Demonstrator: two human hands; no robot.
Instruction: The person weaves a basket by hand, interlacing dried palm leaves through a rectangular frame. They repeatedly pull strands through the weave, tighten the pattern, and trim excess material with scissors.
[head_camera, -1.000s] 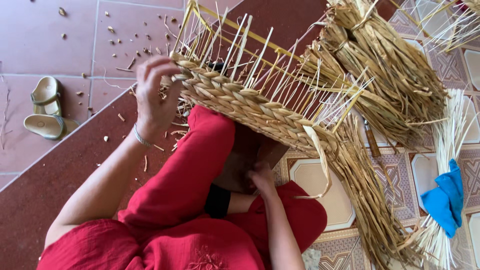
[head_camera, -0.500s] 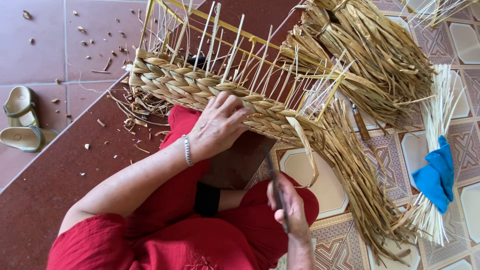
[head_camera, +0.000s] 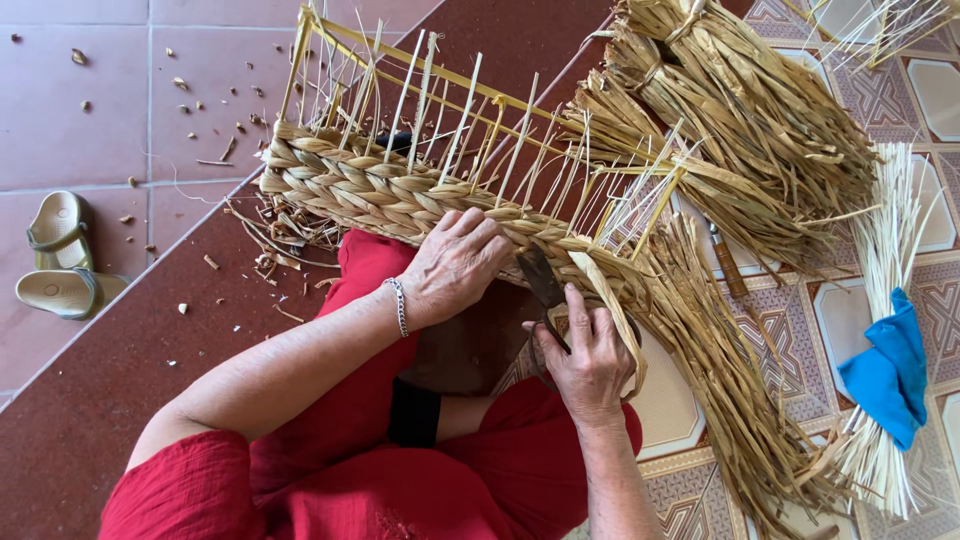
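A half-woven straw basket (head_camera: 380, 190) lies across my lap, its braided band below and thin upright stakes above on a yellow frame. My left hand (head_camera: 455, 265), with a bracelet at the wrist, presses flat on the braided band near its right end. My right hand (head_camera: 590, 355) grips a dark-bladed knife (head_camera: 542, 283) whose blade points up against the braid, just right of my left hand. Loose straw strands (head_camera: 700, 350) hang down from the weave past my right hand.
Bundles of dried straw (head_camera: 740, 110) lie at the upper right. A pale straw bundle tied with blue cloth (head_camera: 890, 370) lies at the right. A wooden-handled tool (head_camera: 728, 265) rests on the patterned tiles. Sandals (head_camera: 60, 265) and straw scraps (head_camera: 215, 90) sit on the red floor left.
My left hand moved from the basket's left end onto the braid's right part. My right hand rose from under the basket, bringing the knife up against the braid.
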